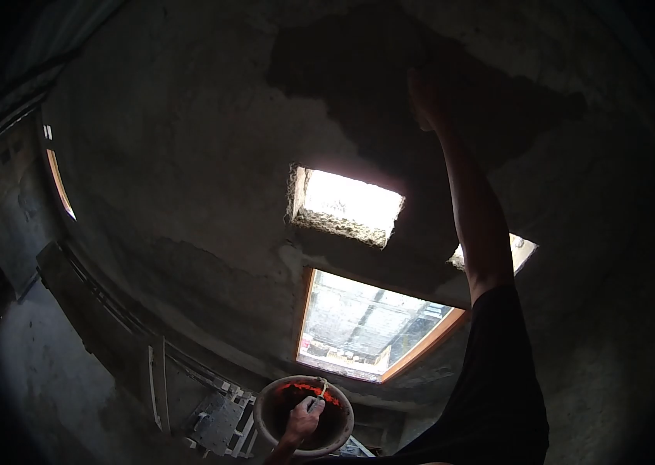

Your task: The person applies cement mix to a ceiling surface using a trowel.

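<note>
My left hand [305,418] is closed at the bottom of the view, over a round bucket [264,419]; its fingers are wrapped round a small light-coloured handle whose end points up toward the rim. Orange-red patches show inside the bucket. My right arm stretches up across the view, and my right hand [422,101] is against a dark, wet-looking patch [343,62] on the grey wall. That hand is in deep shadow, so its fingers and anything in them cannot be made out.
A wood-framed window [378,322] lies between my arms. Above it a rough rectangular opening [349,203] lets in light, and a second opening [523,252] is partly behind my right arm. Boards [95,325] and a slatted wooden piece [219,422] are at lower left.
</note>
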A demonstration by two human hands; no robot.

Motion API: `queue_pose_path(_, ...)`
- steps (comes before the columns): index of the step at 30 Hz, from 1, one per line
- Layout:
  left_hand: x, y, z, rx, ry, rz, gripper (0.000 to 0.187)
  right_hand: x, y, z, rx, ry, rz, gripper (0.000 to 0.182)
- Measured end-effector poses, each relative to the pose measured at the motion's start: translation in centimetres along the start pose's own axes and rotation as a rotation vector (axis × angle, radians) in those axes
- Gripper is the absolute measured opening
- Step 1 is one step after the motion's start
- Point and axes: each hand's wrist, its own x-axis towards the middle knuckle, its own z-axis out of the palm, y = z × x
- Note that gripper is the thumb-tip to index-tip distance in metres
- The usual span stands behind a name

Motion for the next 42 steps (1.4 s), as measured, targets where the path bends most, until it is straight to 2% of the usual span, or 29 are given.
queue_pose_path(3, -0.1, 0.1, 0.0, 0.01, -0.009, -0.009, 0.031, -1.2, -0.2, -0.2, -0.046, 0.008, -0.092, 0.049)
queue_pose_path(9, -0.4, 0.6, 0.0, 0.023, -0.008, 0.008, 0.031, -2.1, -1.0, -0.2, 0.035, -0.023, 0.044, 0.05)
queue_pose_path(16, -0.3, 1.1, 0.1, 0.009, -0.009, 0.004, 0.031, -0.1, -0.5, 0.1, -0.012, 0.015, 0.004, 0.049)
queue_pose_path(21, -0.2, 0.9, 0.2, -0.013, 0.0, 0.007, 0.032, 0.2, 0.2, 0.7, 0.022, 0.011, -0.103, 0.048)
queue_pose_path(24, -0.3, 1.0, 0.0, -0.007, 0.007, -0.026, 0.031, 0.9, 0.3, 1.2, 0.078, -0.018, -0.068, 0.049)
queue_pose_path(37, 0.4, -0.3, 0.3, -0.029, 0.016, 0.023, 0.031, 1.1, -2.4, 2.8, 0.134, -0.035, -0.067, 0.046)
queue_pose_path(42, 0.1, 0.4, 0.1, -0.009, 0.011, 0.022, 0.032, -0.7, -4.9, 2.2, 0.02, -0.028, -0.042, 0.045)
